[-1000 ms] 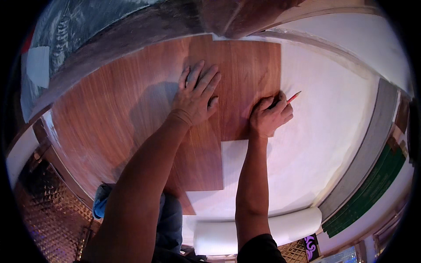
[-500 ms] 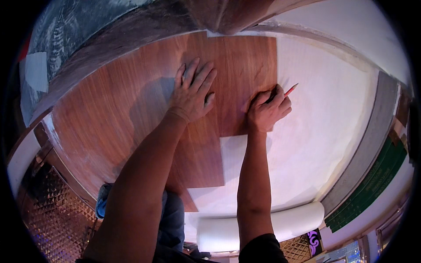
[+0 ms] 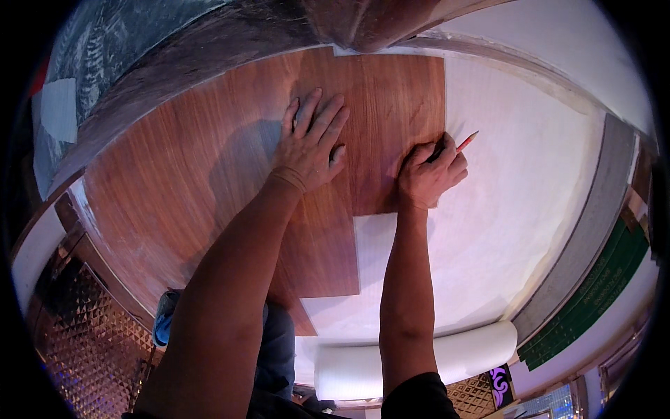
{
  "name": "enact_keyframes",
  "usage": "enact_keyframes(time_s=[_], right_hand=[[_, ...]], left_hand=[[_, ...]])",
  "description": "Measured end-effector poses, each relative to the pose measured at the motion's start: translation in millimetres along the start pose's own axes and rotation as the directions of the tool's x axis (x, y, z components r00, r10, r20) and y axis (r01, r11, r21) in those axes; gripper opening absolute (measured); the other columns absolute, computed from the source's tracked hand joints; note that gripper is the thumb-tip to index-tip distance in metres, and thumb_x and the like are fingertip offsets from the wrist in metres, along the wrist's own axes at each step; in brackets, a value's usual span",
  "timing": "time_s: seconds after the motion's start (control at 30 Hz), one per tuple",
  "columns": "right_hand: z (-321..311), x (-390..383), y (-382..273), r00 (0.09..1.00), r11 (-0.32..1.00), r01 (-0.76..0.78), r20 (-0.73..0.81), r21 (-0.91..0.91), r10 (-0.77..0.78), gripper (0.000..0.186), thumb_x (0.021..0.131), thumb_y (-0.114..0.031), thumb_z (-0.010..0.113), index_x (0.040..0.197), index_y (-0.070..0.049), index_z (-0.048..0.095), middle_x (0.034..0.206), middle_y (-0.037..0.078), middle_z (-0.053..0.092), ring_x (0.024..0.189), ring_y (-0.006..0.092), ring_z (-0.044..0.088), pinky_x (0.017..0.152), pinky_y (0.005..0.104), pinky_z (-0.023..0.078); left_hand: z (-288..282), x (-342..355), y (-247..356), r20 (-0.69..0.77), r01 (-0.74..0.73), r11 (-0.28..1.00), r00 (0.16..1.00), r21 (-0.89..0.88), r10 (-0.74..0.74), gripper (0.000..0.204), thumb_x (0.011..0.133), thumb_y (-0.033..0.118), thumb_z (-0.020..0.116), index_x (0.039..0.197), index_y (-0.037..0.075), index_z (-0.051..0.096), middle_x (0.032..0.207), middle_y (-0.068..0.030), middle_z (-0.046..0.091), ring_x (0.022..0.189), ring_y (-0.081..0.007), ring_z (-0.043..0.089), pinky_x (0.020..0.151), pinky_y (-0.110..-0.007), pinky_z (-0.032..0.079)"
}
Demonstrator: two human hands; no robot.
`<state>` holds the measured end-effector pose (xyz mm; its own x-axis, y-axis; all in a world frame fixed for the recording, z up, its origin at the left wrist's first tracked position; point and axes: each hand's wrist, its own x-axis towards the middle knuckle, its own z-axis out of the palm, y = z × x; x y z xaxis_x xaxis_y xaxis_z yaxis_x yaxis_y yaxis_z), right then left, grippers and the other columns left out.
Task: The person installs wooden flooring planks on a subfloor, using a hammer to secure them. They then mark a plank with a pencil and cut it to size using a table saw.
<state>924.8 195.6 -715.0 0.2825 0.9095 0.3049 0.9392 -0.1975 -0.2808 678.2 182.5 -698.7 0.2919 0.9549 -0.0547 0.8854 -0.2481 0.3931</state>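
My left hand (image 3: pixel 309 140) lies spread on the reddish wood-grain flooring planks (image 3: pixel 160 167), fingers pointing toward the far edge. My right hand (image 3: pixel 429 171) is closed around a red pencil (image 3: pixel 467 141), whose point sticks out to the right, and rests near the right edge of the uppermost plank (image 3: pixel 388 84). Beside and below that plank shows a white sheet (image 3: pixel 523 181) spread under the flooring, its surface exposed to the right and in a step at the lower middle.
A white roll of sheeting (image 3: pixel 474 342) lies along the near edge. Grey (image 3: pixel 579 209) and green (image 3: pixel 593 300) strips line the right side. A dark wall base (image 3: pixel 160 70) bounds the far left, a brown structure (image 3: pixel 356 24) the far middle, and a textured gold panel (image 3: pixel 91 328) the lower left.
The whole scene has shifted slightly upward in the view. Both hands keep nearly the same places on the planks, with the pencil still in my right hand.
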Motion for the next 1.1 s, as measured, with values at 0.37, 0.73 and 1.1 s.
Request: enact_keyframes(time_s=[0.37, 0.73, 1.1], right_hand=[[0.7, -0.3, 1.6, 1.000, 1.000, 0.001, 0.013, 0.007, -0.001, 0.038, 0.096, -0.024, 0.064, 0.130, -0.009, 0.068, 0.114, 0.019, 0.059, 0.104, 0.0405, 0.054, 0.094, 0.0526, 0.044], [1.8, -1.2, 2.0, 1.000, 1.000, 0.005, -0.007, 0.005, -0.005, 0.039, 0.096, -0.028, 0.063, 0.130, -0.010, 0.068, 0.115, 0.020, 0.059, 0.103, 0.0416, 0.055, 0.090, 0.0530, 0.046], [-0.5, -1.7, 1.8, 1.000, 0.997, -0.016, 0.011, 0.074, 0.015, 0.055, 0.097, -0.026, 0.065, 0.143, 0.001, 0.052, 0.106, 0.017, 0.059, 0.096, 0.0388, 0.053, 0.088, 0.0516, 0.043]], left_hand=[[-0.6, -0.6, 0.3, -0.004, 0.002, 1.000, 1.000, -0.007, -0.002, 0.081, 0.088, 0.032, 0.077, 0.159, 0.010, 0.045, 0.174, -0.0091, 0.029, 0.161, -0.0381, 0.021, 0.130, -0.065, 0.016], [-1.9, -0.4, 1.3, -0.013, 0.004, 1.000, 1.000, 0.006, -0.004, 0.078, 0.089, 0.031, 0.073, 0.159, 0.011, 0.046, 0.174, -0.0088, 0.030, 0.161, -0.0371, 0.021, 0.130, -0.064, 0.015], [-0.3, -0.4, 0.4, -0.002, 0.001, 1.000, 1.000, 0.014, -0.001, 0.079, 0.089, 0.031, 0.073, 0.160, 0.011, 0.044, 0.174, -0.0082, 0.029, 0.161, -0.0374, 0.021, 0.130, -0.064, 0.014]])
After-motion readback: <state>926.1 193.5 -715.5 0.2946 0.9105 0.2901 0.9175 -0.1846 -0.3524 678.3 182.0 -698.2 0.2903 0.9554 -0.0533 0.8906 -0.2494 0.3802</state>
